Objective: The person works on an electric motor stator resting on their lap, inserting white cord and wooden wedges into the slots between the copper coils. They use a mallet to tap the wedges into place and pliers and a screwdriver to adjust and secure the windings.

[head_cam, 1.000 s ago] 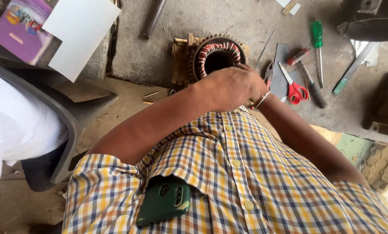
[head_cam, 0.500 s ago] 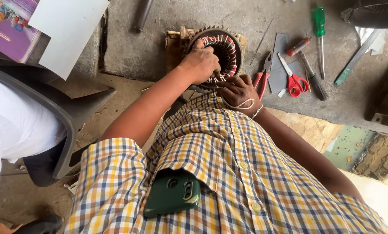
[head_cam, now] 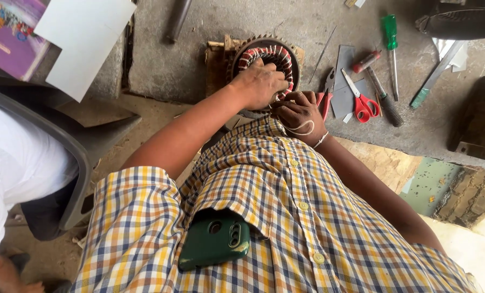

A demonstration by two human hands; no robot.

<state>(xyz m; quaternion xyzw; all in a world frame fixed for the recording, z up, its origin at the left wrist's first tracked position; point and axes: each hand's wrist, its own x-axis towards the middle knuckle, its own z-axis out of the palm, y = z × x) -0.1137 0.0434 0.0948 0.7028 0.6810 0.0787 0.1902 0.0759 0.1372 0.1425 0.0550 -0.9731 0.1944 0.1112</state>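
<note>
Head view: left hand [head_cam: 259,82] presses down on stator winding [head_cam: 264,58], fingers curled over coil rim. Right hand [head_cam: 299,113] just below, pinching white cord [head_cam: 302,129]. Judgement: hold coil steady, keep cord taut. Red scissors [head_cam: 361,103] right of right hand.

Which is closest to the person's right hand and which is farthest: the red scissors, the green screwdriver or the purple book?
Measured from the right hand:
1. Red scissors, lying on the bench just to the hand's right.
2. Green screwdriver, farther right and up, past the scissors.
3. Purple book, far off in the top left corner, beyond the motor stator.
</note>
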